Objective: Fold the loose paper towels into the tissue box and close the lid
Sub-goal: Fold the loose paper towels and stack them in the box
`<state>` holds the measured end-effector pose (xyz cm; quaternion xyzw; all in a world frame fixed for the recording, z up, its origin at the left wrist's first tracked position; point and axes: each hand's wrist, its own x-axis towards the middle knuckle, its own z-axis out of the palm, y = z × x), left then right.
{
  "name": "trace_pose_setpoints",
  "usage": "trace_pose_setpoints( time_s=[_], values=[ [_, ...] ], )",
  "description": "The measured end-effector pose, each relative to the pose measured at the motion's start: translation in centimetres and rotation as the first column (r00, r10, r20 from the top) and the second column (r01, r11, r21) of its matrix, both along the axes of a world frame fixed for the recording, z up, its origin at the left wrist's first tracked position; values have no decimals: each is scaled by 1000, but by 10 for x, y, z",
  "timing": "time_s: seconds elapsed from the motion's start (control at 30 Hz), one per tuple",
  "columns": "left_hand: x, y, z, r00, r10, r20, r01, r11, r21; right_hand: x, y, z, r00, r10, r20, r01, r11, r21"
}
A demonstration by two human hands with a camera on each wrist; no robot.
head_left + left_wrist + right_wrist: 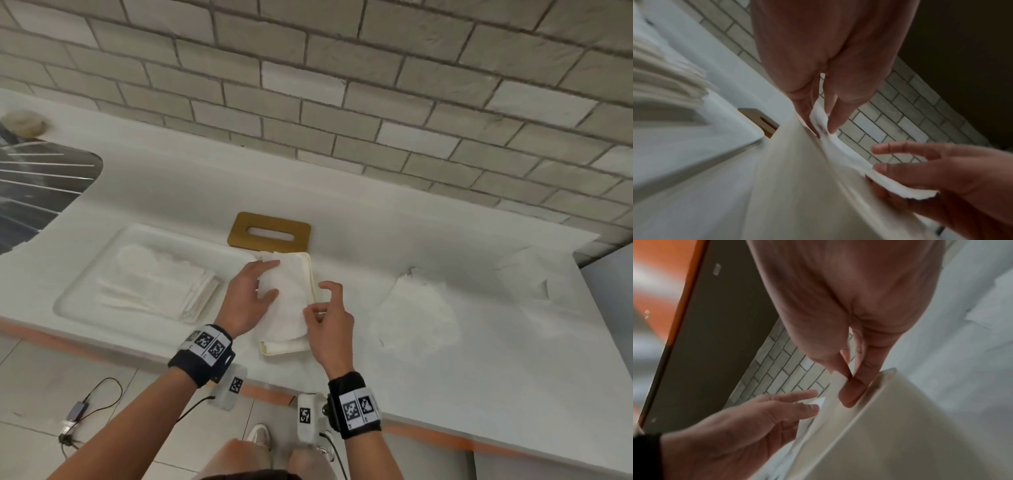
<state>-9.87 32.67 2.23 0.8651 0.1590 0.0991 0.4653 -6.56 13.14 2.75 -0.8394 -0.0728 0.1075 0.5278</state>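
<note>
An open cream tissue box stands on the white counter with a white paper towel lying over its top. My left hand pinches the towel's left edge; in the left wrist view the left hand has a fold of towel between thumb and finger. My right hand pinches the towel's near right edge at the box rim, and the right wrist view shows this right hand beside the box. The wooden lid with a slot lies flat behind the box.
Two loose crumpled towels lie to the right, one towel near and another towel further off. A stack of folded towels sits in a shallow recess at the left. A sink is at far left; a brick wall stands behind.
</note>
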Motion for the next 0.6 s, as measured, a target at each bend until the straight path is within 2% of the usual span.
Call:
trace_pose_setpoints(
  time_s=[0.1,0.17,0.27,0.3,0.33,0.4,0.43,0.5,0.53,0.6],
  values=[
    [-1,-4,-7,997,21,-74,-2,969,247,1,0,-4,995,89,55,-80,987,-141],
    [-1,-9,-4,998,31,-46,-9,909,417,3,2,-4,989,121,89,-96,965,-244],
    [5,-17,6,986,-168,-17,152,840,521,3,2,-1,977,160,144,-107,941,-321],
    [8,-19,6,966,-245,-80,249,806,537,3,0,2,970,186,155,-123,931,-343],
    [12,-22,6,931,-297,-212,364,755,546,4,-4,4,964,204,172,-131,923,-362],
    [18,-27,4,820,-286,-496,552,623,554,11,-19,10,956,195,220,-103,923,-372],
    [19,-28,4,777,-259,-574,599,587,545,18,-30,12,956,173,235,-76,925,-372],
    [22,-31,10,758,-238,-607,605,603,520,40,-60,13,959,148,240,-36,908,-417],
    [24,-35,16,777,-231,-586,581,624,523,54,-78,11,960,163,229,-40,885,-463],
    [27,-47,30,859,-214,-465,476,668,572,88,-110,0,951,262,161,-117,793,-598]
  ],
)
